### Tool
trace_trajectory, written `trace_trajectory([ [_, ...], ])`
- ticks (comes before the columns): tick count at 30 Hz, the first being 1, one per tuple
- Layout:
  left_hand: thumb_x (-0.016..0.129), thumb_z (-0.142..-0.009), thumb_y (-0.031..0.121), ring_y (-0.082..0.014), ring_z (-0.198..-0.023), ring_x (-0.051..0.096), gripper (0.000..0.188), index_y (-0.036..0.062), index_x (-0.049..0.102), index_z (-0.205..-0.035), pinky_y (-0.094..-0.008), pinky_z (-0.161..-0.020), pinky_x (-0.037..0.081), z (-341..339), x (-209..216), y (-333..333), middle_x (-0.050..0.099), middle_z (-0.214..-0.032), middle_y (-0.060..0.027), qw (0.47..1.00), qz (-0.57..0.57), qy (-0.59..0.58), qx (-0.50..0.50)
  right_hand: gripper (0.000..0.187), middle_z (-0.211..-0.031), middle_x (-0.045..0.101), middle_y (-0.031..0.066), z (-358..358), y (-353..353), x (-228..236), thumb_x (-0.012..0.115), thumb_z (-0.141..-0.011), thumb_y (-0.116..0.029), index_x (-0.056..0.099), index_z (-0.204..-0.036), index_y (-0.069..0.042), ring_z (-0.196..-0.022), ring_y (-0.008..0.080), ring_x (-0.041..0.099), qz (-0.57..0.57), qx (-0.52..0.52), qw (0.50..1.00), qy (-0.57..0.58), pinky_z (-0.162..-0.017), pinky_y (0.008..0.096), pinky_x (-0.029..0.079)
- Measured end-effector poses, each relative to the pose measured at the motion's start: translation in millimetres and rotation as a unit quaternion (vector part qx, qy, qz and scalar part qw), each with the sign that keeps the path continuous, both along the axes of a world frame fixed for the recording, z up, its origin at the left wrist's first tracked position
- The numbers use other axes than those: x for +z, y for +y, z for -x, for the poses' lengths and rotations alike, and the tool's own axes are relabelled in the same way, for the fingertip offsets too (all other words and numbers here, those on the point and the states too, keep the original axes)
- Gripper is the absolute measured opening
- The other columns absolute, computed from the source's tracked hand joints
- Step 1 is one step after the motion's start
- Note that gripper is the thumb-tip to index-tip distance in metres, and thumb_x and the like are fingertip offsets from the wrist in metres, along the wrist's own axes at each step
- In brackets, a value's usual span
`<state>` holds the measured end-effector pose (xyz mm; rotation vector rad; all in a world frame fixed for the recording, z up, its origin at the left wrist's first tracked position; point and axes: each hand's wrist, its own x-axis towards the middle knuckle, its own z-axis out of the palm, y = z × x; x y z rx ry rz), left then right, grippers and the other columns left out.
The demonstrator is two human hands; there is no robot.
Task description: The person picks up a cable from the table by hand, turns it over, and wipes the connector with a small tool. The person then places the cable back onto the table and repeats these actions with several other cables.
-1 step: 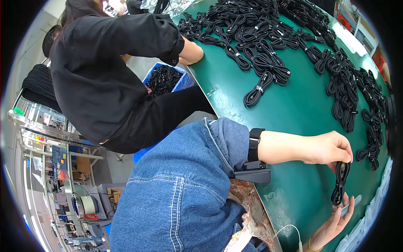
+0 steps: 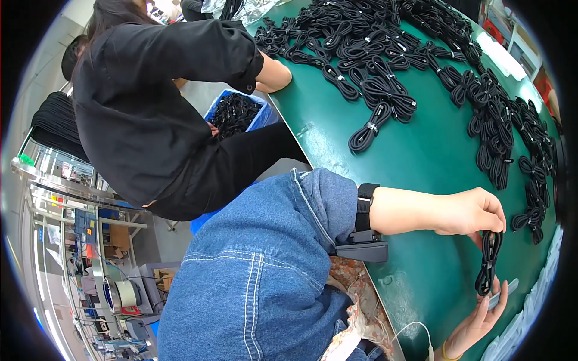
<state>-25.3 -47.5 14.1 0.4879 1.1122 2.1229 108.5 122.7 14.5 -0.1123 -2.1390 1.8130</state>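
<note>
a black cable bundle (image 2: 489, 265) is being held up now, over the green surface of the table (image 2: 421, 157), well out from the near edge. its upper end is pinched by the left hand (image 2: 472, 212), thumb and fingers closed together on the loops. the lower end is met by the right hand (image 2: 477, 325), whose fingers are partly spread; whether the cable is gripped there cannot be told. a pale flat strip (image 2: 513, 285) is seen among those same fingers, its hold also unclear.

the left wrist is circled by a black strap (image 2: 364, 207), just past a denim sleeve (image 2: 328, 210). over to the far edge, the surface is lined by a row of tied black bundles (image 2: 494, 138), and farther along a big heap of bundles (image 2: 373, 42) is spread. one bundle (image 2: 371, 127) is left jutting from the heap toward the near edge. by that edge, a person in black (image 2: 144, 120) is seen beside a blue bin (image 2: 265, 114) filled with black pieces.
</note>
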Motion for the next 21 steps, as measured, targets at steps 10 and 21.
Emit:
trace_trajectory([
  [10,0.048,-0.080,0.011,-0.0168,-0.070,0.055,0.016,-0.0043,0.048,-0.086,-0.0335,-0.062,0.051,-1,-3,6,0.052,-0.078,-0.0088,0.998,-0.028,-0.054,-0.026,0.042,-0.113,0.041,0.0112,-10,11,-13,0.042,-0.080,-0.003,0.032,-0.121,0.001,-0.097,0.0130,0.043,0.047,0.000,0.998,-0.033,-0.083,0.0250,0.034],
  [21,0.050,-0.082,0.019,-0.0136,-0.079,0.054,0.021,0.0017,0.049,-0.094,-0.0313,-0.071,0.049,-6,-11,13,0.053,-0.085,-0.0058,0.988,-0.042,-0.128,-0.080,0.046,-0.111,0.042,0.0114,-17,14,-19,0.046,-0.072,0.008,0.036,-0.117,0.004,-0.100,0.0163,0.042,-0.071,-0.047,0.996,0.013,-0.083,0.0270,0.037],
])
